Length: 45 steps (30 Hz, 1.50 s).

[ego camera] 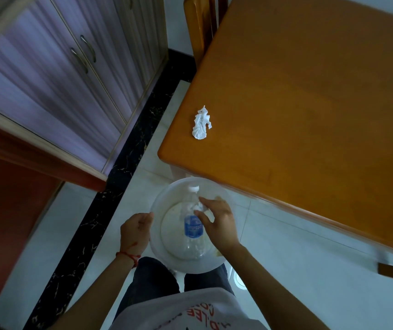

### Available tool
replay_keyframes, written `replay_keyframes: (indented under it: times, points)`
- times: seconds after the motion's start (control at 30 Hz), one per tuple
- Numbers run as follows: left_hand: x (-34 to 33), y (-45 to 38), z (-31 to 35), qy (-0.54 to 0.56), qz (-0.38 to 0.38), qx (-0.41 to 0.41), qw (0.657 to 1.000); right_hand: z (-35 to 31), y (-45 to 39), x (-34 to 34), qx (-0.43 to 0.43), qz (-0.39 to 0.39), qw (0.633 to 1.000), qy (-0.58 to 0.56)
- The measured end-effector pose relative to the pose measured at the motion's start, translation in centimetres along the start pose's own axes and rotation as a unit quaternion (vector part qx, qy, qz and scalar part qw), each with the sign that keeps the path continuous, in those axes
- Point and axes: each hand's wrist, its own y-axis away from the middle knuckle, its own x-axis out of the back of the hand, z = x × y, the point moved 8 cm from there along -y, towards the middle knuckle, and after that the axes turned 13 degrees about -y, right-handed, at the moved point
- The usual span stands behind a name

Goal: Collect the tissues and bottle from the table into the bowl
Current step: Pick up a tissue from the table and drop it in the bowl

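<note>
A clear plastic bottle (192, 225) with a blue label and white cap lies inside the translucent white bowl (164, 196), cap pointing away from me. My left hand (135, 232) grips the bowl's left rim and holds it in front of my legs. Over the bottle's right side hovers my right hand (218, 222), fingers spread, fingertips close to the bottle's upper part; whether they touch it is unclear. A crumpled white tissue (201, 123) lies on the orange wooden table (297, 103), near its left corner.
The table edge runs diagonally just right of the bowl. A wooden chair (200, 27) stands at the table's far left end. A cabinet with purple doors (55, 75) fills the left side. Pale floor tiles with a black border strip lie below.
</note>
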Motion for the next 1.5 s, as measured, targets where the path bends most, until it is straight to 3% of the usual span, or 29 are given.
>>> replay_keyframes:
  times: [0.13,0.5,0.8,1.07,1.5]
  points:
    - [0.5,0.1,-0.3,-0.010,0.010,0.015,1.000,-1.3,-1.2,0.2,0.019,-0.030,0.999,-0.005]
    - [1.6,0.4,-1.2,0.014,0.034,0.050,0.998,-5.9,-13.4,4.2,0.058,0.086,0.994,-0.038]
    - [1.9,0.2,-2.3,0.040,0.032,0.059,0.997,-6.2,-20.1,1.8,0.058,0.010,0.998,0.015]
    - [2.3,-0.2,-2.7,0.025,0.042,0.062,0.997,-5.7,-20.1,1.4,0.092,0.051,0.993,0.058]
    - [2.5,-0.6,-2.0,0.024,0.038,0.057,0.997,-6.5,-15.2,1.6,0.066,0.102,0.990,-0.067]
